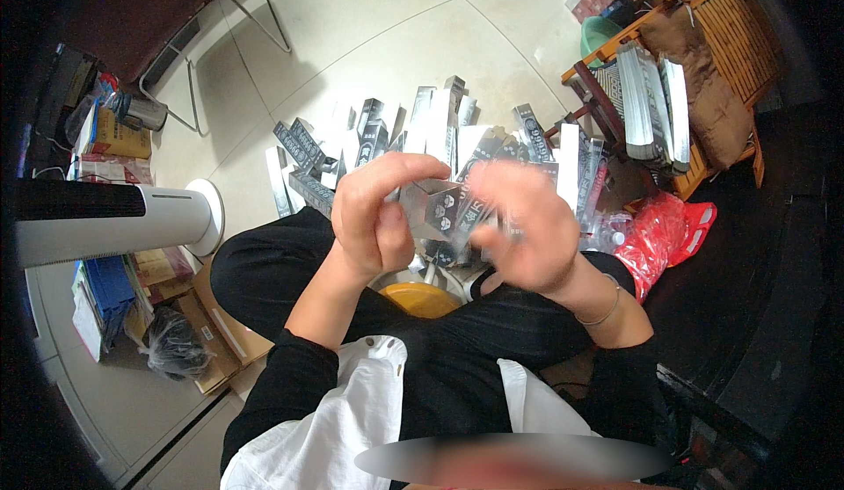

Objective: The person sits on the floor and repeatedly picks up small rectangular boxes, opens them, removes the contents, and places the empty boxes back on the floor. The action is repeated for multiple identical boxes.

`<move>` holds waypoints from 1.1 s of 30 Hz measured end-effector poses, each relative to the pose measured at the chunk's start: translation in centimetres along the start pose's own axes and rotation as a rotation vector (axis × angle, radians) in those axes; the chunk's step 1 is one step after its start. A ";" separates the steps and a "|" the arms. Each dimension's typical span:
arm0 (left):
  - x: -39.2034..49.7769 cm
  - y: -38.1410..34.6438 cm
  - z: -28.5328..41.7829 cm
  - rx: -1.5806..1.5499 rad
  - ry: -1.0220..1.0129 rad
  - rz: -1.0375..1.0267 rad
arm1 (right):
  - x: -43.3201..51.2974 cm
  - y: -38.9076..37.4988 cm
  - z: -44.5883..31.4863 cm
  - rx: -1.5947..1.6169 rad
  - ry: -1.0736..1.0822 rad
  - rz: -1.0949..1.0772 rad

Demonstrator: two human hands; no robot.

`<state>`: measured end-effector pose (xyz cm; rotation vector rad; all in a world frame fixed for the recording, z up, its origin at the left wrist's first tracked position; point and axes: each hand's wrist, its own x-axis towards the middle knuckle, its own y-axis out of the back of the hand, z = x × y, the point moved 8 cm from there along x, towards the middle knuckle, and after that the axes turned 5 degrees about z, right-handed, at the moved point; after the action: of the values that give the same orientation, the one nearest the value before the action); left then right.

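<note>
Between my hands, above my lap, is a small grey-and-black printed paperboard carton (440,210), its near end seemingly open. My left hand (369,220) holds it at its left side, with the index finger curled over the top and the thumb below. Close to the carton's right side is my right hand (531,226), blurred by motion, thumb and fingers apart; whether it touches the carton is unclear. Beyond them a loose pile of similar long cartons (372,140) covers the floor, some showing silvery-white sides. A yellow round object (420,300) sits between my legs.
To the left stands a white tower-shaped appliance (119,220), near blue folders (115,299) and flat cardboard (227,332). At the right, a wooden chair (738,48) bears stacked flat cartons (636,104) and a brown cushion (705,88). A red plastic bag (653,239) lies by my right knee.
</note>
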<state>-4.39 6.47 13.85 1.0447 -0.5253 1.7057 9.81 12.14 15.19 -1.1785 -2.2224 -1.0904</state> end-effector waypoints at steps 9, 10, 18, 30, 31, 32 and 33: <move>-2.9 -6.7 4.4 -0.016 -0.428 -0.258 | -5.9 -6.2 8.9 1.033 -1.217 -0.167; -2.0 -4.7 2.3 -0.047 -0.257 -0.090 | -5.9 -5.3 9.8 0.918 -1.198 -0.032; -0.3 -0.8 -6.0 -0.485 0.442 0.360 | -4.5 -5.4 8.2 0.576 -0.841 -0.254; 0.8 -0.2 -2.3 -0.272 0.166 0.214 | -3.1 -4.2 6.7 0.134 -0.433 -0.288; 0.9 -0.2 -2.6 -0.289 0.215 0.224 | -3.0 -4.1 6.6 0.138 -0.414 -0.269; 0.8 -0.4 -2.9 -0.314 0.276 0.248 | -3.0 -4.0 6.5 0.137 -0.392 -0.247; 0.7 -0.4 -3.2 -0.345 0.338 0.275 | -3.2 -4.1 6.6 0.129 -0.409 -0.247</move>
<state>-5.37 9.45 12.71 0.4403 -0.7339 1.8963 8.28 14.28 7.21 -1.1778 -2.7667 -0.8306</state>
